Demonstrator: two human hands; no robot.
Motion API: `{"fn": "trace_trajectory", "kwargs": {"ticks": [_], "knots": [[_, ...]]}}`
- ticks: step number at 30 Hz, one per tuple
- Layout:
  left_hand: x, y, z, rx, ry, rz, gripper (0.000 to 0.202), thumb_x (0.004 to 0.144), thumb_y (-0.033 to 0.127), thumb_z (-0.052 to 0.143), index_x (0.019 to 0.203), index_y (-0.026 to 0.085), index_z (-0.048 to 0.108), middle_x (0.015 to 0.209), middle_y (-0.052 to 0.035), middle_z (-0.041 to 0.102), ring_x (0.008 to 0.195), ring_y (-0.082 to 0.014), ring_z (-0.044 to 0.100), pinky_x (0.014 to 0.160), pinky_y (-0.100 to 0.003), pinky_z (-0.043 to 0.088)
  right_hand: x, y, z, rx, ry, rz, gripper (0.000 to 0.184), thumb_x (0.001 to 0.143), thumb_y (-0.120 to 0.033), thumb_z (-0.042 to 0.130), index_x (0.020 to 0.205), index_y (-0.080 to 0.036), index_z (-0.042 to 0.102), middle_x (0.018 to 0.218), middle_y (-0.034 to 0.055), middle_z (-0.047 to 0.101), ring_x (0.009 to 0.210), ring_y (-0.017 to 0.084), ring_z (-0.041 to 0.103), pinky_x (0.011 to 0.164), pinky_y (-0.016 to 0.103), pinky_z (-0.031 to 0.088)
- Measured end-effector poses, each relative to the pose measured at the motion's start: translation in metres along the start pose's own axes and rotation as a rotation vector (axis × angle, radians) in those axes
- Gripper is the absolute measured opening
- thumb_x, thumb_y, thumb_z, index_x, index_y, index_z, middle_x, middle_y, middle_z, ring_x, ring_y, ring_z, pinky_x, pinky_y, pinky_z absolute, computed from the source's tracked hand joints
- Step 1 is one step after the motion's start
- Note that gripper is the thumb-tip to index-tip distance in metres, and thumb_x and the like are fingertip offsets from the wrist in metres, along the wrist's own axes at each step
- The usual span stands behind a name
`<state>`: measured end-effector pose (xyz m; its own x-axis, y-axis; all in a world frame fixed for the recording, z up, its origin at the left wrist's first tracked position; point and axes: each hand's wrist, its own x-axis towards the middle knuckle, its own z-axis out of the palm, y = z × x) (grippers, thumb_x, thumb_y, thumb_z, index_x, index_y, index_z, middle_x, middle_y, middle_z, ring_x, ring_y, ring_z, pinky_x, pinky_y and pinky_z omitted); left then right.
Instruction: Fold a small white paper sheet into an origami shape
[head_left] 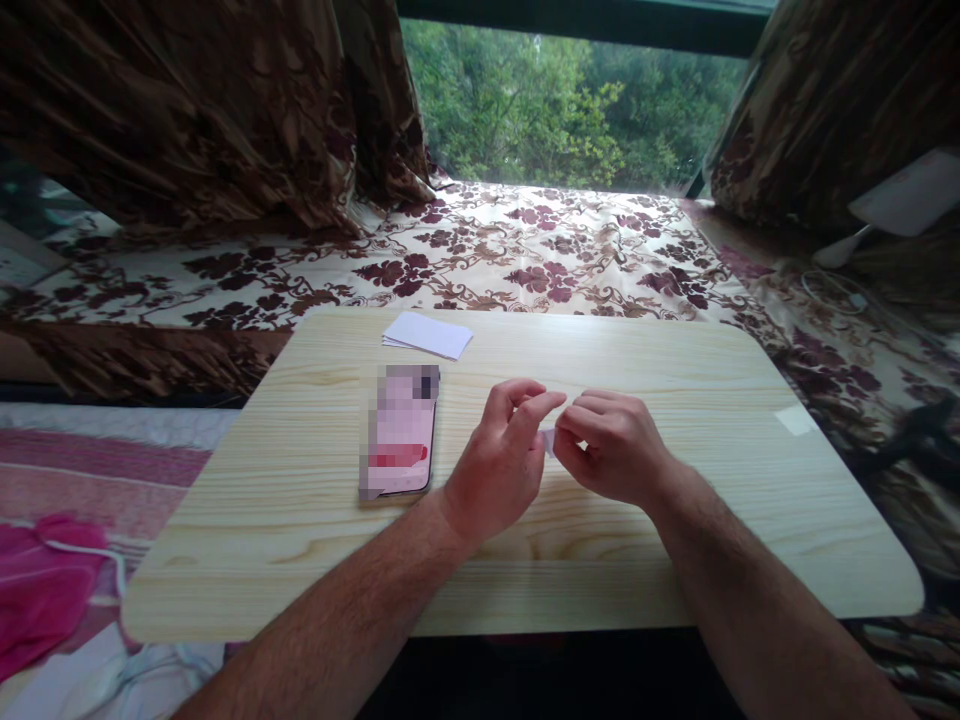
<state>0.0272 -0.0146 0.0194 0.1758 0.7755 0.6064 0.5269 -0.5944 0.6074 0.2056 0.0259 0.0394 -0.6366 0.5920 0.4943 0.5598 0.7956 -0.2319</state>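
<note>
A small piece of white paper (pixel 550 442) shows between my two hands, mostly hidden by the fingers. My left hand (pixel 512 450) has its fingers bent, with the index finger reaching toward the other hand and the thumb tip at the paper's left edge. On the paper's right side, my right hand (pixel 611 445) has its fingers curled and pinched together on it. Both hands are just above the middle of the wooden table (pixel 300 560). Left of them a phone (pixel 397 430), partly pixelated, lies on the table.
Several white paper slips (pixel 427 335) lie stacked near the table's far edge. A whitish patch (pixel 796 420) is at the right edge. Beyond the table are a floral cover (pixel 555 240), curtains (pixel 262 100) and a window (pixel 570 105). A white lamp (pixel 907 195) stands far right.
</note>
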Motion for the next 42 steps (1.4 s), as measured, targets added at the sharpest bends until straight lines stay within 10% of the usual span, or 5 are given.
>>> {"fn": "trace_trajectory", "kwargs": {"ticks": [27, 34, 42], "knots": [[0.002, -0.002, -0.005, -0.099, -0.237, -0.02, 0.069, 0.079, -0.003, 0.048, 0.142, 0.024, 0.04, 0.141, -0.0152, 0.041, 0.118, -0.0239, 0.055, 0.09, -0.038, 0.056, -0.002, 0.004, 0.009, 0.026, -0.137, -0.053, 0.01, 0.083, -0.015, 0.057, 0.078, -0.019, 0.065, 0.078, 0.0048, 0.071, 0.073, 0.017, 0.059, 0.067, 0.029, 0.039], [0.007, -0.003, 0.0, -0.289, -0.058, -0.426, 0.038, 0.078, 0.021, 0.07, 0.115, 0.02, 0.061, 0.095, -0.0054, 0.064, 0.073, -0.0138, 0.059, 0.061, -0.024, 0.048, 0.003, 0.001, 0.009, 0.344, 0.103, 0.303, 0.018, 0.079, -0.012, 0.057, 0.062, -0.017, 0.062, 0.055, -0.0019, 0.054, 0.052, 0.01, 0.044, 0.052, 0.025, 0.033], [0.008, -0.006, 0.004, -0.595, 0.03, -0.648, 0.025, 0.079, 0.04, 0.073, 0.079, 0.017, 0.063, 0.067, 0.0011, 0.059, 0.059, -0.0104, 0.051, 0.054, -0.022, 0.039, 0.007, -0.008, 0.017, 0.544, 0.22, 0.483, 0.017, 0.08, -0.016, 0.06, 0.064, -0.015, 0.066, 0.054, -0.0017, 0.057, 0.051, 0.01, 0.048, 0.05, 0.024, 0.037]]}}
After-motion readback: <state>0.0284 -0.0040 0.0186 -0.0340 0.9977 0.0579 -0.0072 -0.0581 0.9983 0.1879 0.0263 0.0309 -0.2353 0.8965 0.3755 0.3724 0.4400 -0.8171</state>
